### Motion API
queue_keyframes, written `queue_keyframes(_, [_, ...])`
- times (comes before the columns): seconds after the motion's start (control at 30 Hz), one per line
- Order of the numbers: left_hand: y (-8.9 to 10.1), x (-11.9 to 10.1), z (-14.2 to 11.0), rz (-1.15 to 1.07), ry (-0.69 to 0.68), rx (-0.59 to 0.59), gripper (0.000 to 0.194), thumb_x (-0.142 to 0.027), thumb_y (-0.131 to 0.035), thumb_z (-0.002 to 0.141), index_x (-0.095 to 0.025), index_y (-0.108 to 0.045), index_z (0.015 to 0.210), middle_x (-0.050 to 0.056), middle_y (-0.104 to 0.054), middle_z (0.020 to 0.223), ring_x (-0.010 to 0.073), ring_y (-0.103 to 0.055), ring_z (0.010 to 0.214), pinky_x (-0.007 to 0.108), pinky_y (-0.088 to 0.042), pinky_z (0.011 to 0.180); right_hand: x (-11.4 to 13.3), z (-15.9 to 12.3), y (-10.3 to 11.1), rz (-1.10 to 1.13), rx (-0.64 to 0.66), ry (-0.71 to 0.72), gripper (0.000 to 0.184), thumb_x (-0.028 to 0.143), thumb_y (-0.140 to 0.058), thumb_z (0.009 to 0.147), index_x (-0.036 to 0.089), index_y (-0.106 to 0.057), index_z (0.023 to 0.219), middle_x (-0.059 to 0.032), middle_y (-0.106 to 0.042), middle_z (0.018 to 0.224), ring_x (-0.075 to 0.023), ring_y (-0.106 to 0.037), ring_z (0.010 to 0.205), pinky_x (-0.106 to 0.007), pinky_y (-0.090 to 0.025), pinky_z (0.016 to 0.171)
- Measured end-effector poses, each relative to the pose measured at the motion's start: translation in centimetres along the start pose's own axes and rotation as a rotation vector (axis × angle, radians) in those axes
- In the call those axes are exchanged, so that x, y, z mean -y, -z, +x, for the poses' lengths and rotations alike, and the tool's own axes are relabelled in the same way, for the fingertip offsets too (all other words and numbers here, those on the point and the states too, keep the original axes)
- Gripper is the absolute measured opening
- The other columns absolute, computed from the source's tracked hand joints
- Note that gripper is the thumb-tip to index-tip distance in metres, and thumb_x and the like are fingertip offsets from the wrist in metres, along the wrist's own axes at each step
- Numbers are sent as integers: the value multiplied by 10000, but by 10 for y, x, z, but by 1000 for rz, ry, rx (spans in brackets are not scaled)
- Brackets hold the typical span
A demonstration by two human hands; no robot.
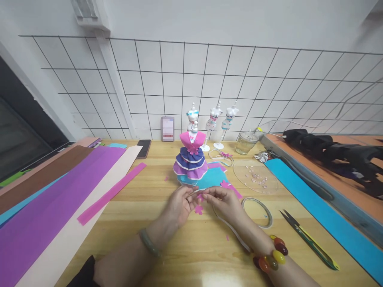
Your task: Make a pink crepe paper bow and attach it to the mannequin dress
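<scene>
My left hand (179, 207) and my right hand (225, 203) meet just in front of a small mannequin in a layered pink, blue and purple paper dress (190, 159). Both hands pinch a thin white strip (233, 229), which trails back along my right wrist. A small pink paper flower (198, 209) lies on the wooden table (191, 247) between the hands. More pink flower pieces (226, 185) rest on cyan paper (213, 178) beside the dress.
Long paper sheets in purple (56, 199), cream, brown and a pink strip (110, 193) lie at left. A tape ring (257, 211), snips (309, 239), a clear plate of beads (255, 176), a glass (245, 142), two bare mannequins (220, 119), a phone (144, 147) and blue paper (323, 215) lie around.
</scene>
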State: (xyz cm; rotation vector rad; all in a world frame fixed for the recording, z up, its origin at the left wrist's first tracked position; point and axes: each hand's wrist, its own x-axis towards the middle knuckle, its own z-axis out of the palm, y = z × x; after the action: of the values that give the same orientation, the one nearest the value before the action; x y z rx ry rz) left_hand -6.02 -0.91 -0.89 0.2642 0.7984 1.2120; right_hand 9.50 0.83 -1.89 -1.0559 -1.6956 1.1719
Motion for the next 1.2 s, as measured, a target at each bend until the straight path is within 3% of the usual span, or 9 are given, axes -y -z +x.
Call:
queue_keyframes(0.2, [3, -1, 5, -60, 20, 53, 78, -118, -503, 730, -124, -554, 789, 80, -631, 871, 111, -586, 626, 231, -493, 566, 6, 9, -6, 57, -30, -18, 196, 357, -638, 725, 165, -644, 765, -16, -642, 693, -128, -563, 626, -253, -433, 595])
queue_keyframes(0.57, [7, 0, 9, -83, 33, 72, 125, -145, -480, 763, -105, -586, 816, 79, -625, 847, 144, -603, 732, 206, -462, 500, 17, 23, -11, 181, 19, -41, 205, 359, -675, 688, 168, -621, 740, -18, -633, 711, -142, -578, 659, -280, -451, 633])
queue_keyframes(0.73, [8, 0, 9, -87, 37, 100, 178, -164, -483, 766, -105, -596, 890, 89, -622, 898, 171, -608, 797, 213, -456, 503, 10, 29, -13, 181, -18, -49, 249, 387, -685, 670, 164, -611, 750, -28, -637, 716, -149, -578, 656, -291, -456, 633])
queue_keyframes(1.2, [6, 0, 9, -51, 41, 86, 161, -195, -480, 770, -124, -582, 872, 85, -598, 908, 182, -596, 823, 223, -451, 512, 7, 31, -17, 163, -72, -48, 254, 406, -662, 690, 176, -561, 725, -5, -602, 683, -135, -542, 616, -265, -427, 587])
